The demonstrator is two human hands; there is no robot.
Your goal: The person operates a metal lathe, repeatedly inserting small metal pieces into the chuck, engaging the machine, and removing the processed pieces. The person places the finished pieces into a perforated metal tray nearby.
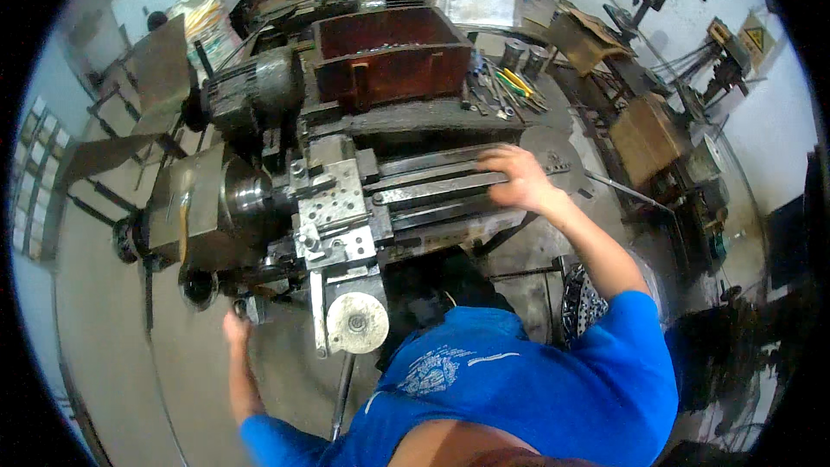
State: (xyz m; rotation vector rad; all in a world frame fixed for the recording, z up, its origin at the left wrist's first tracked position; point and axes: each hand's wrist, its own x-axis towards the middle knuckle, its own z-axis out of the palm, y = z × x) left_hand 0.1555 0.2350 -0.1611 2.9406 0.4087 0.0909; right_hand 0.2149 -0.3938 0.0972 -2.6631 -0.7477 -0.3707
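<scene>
My left hand (236,327) is closed at a small grey metal handle (249,306), low on the left side of a lathe; its fingertips are partly hidden. My right hand (517,178) reaches across the right end of the lathe bed (437,187), fingers spread and bent over a long flat bar. Whether they touch the metal is not clear. Between my hands sits the drilled carriage block (332,199) with bolts on top. A round pale handwheel disc (358,323) faces up at its near end. The grey headstock (203,207) stands left of the carriage.
A dark red box (393,78) holding small pieces stands behind the bed. Hand tools (510,91) and two metal cups (523,56) lie to its right. An electric motor (255,86) is at back left. A perforated basket (588,298) stands by my right side.
</scene>
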